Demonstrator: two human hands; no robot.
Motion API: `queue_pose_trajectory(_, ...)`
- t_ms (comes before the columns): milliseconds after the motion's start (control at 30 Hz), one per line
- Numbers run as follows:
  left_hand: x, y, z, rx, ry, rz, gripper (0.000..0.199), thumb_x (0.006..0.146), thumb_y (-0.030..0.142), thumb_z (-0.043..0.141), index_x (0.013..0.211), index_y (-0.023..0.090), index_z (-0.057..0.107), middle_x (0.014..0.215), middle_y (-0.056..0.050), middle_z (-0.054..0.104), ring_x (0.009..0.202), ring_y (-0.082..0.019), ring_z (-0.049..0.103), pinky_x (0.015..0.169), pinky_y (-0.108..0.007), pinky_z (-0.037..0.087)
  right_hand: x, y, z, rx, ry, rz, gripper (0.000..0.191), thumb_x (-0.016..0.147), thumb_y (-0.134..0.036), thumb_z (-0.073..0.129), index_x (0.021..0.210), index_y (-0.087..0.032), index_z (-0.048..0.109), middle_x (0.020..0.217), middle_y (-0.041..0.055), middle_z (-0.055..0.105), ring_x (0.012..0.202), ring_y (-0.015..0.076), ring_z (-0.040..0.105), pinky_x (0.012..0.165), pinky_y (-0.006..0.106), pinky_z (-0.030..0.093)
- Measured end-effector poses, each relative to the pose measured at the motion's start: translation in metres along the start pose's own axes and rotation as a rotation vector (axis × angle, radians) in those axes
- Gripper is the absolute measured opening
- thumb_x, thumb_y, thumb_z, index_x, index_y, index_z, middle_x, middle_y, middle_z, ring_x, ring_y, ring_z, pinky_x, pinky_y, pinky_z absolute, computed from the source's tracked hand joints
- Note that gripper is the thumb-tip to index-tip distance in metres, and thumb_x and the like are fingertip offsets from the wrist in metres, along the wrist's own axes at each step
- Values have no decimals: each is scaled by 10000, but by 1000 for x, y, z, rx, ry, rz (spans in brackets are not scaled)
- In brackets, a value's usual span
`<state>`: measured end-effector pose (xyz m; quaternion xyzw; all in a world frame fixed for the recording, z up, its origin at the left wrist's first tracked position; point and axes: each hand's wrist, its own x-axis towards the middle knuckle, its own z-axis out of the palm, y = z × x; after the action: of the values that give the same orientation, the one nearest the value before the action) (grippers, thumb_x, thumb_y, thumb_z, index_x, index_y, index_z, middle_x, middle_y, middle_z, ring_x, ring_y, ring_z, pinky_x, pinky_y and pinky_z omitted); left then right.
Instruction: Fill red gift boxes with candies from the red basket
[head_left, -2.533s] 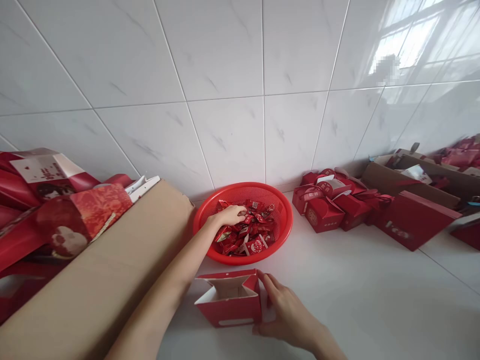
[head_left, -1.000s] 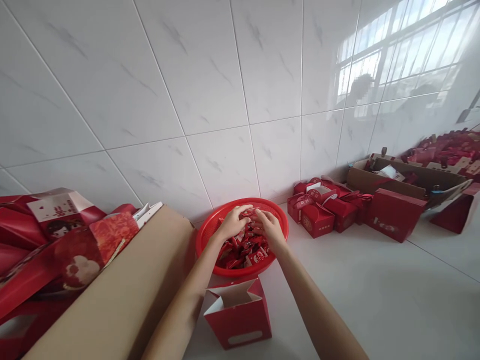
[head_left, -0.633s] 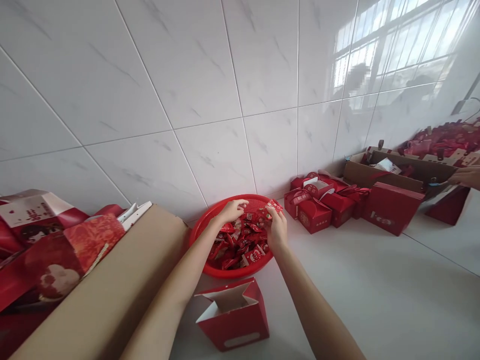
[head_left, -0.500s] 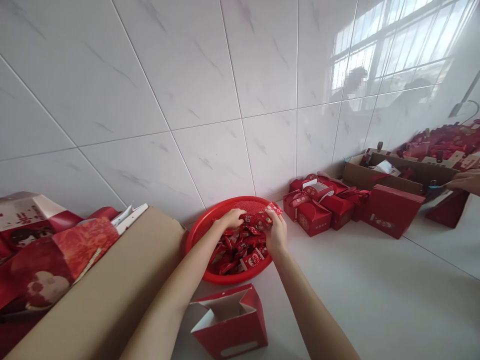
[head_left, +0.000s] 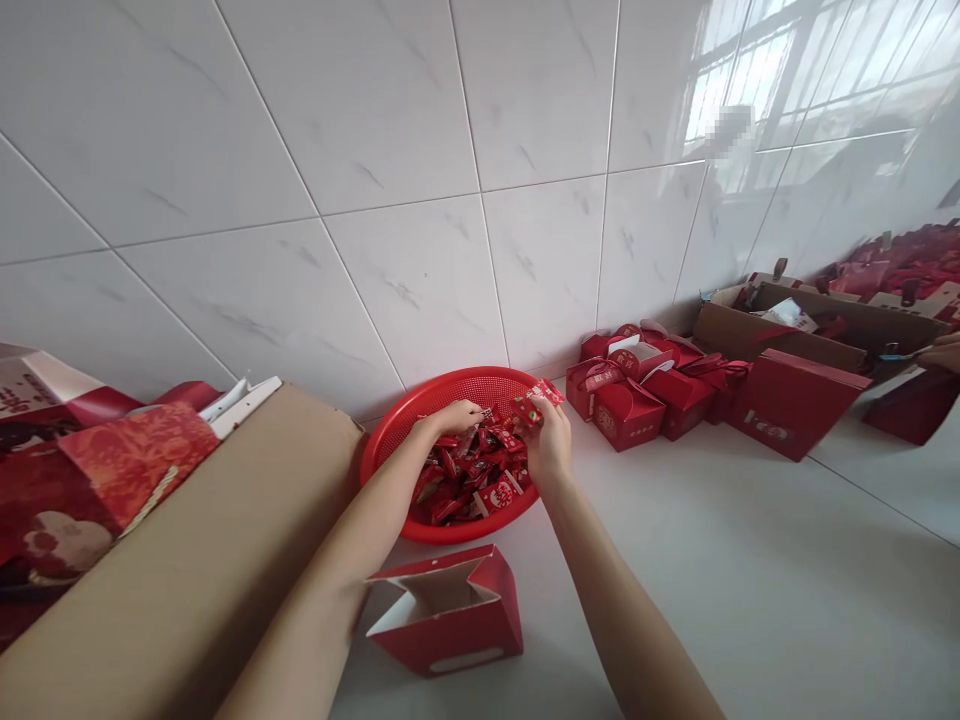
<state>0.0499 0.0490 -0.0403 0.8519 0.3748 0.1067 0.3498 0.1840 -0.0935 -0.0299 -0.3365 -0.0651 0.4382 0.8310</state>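
Note:
A round red plastic basket [head_left: 382, 455] stands against the tiled wall, holding many small red wrapped packets [head_left: 499, 493]. Over its left part, my left hand [head_left: 459, 418] has its fingers closed at the packets; what they pinch is too small to name. At the right rim my right hand [head_left: 550, 440] is closed on red packets [head_left: 536, 400] with green and white print. Just in front of the basket, a red paper box [head_left: 469, 635] stands upright with its top open and its white inside showing.
A large cardboard box [head_left: 247, 530] and red printed bags [head_left: 142, 465] fill the left. Closed red boxes [head_left: 628, 415], a standing red box [head_left: 796, 405] and an open carton [head_left: 780, 335] line the wall at right. Another person's hand [head_left: 941, 355] shows at the right edge.
The view has shifted slightly. My left hand has lifted a little from the packets with its fingers drawn together. More of the packets in my right hand now show.

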Motion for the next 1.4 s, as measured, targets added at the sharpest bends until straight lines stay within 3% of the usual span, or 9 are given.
queue_pose_trajectory(100,8,12,-9,-86,-34,3,370,870,492,639,765,139,677,759,-7,697,775,-193,652,762,-322,531,1,0,0,2,-12,11,147,671,-281,669,758,-225,565,684,-40,655,611,148,642,516,246,502)
queue_pose_trajectory(200,14,22,-17,-135,-41,25,355,828,489,645,703,156,648,734,-21,688,732,-172,644,760,-330,529,3,0,0,2,-30,20,138,678,-285,669,758,-217,579,709,-28,676,617,145,642,518,242,505)
queue_pose_trajectory(400,-7,47,-21,-351,6,148,397,788,552,646,818,160,701,911,-58,744,893,-212,667,908,-361,507,1,-1,1,-12,-73,27,132,670,-291,708,733,-214,621,695,-25,691,640,158,657,523,244,505)
queue_pose_trajectory(600,-30,67,-5,-447,107,256,418,776,541,705,928,156,766,920,-55,769,930,-242,676,885,-360,517,-6,-4,2,-50,-147,45,123,658,-272,754,743,-212,687,754,-17,737,675,161,675,586,254,538)
queue_pose_trajectory(833,-32,64,12,-487,400,292,369,794,491,691,925,157,776,967,-72,774,970,-263,682,917,-392,522,-6,-5,2,-92,-177,48,144,646,-290,773,735,-209,694,734,-20,732,650,161,671,561,252,531)
queue_pose_trajectory(967,-28,56,14,-538,510,251,407,729,450,757,998,146,738,958,-80,764,934,-240,686,887,-371,536,-7,-4,2,-95,-187,15,169,643,-305,781,756,-210,697,745,-24,733,658,153,672,555,239,524)
queue_pose_trajectory(1133,-30,54,17,-527,495,269,425,732,423,764,1049,159,663,758,-7,683,744,-170,656,747,-297,526,-4,-3,3,-115,-232,-8,191,636,-307,789,773,-197,714,771,-14,740,695,159,679,570,241,539)
queue_pose_trajectory(1400,-37,58,16,-559,451,338,380,699,434,808,927,180,640,690,39,590,660,-127,590,686,-258,495,2,-5,2,-115,-286,10,181,632,-312,802,755,-213,714,793,-16,740,713,173,693,591,267,573)
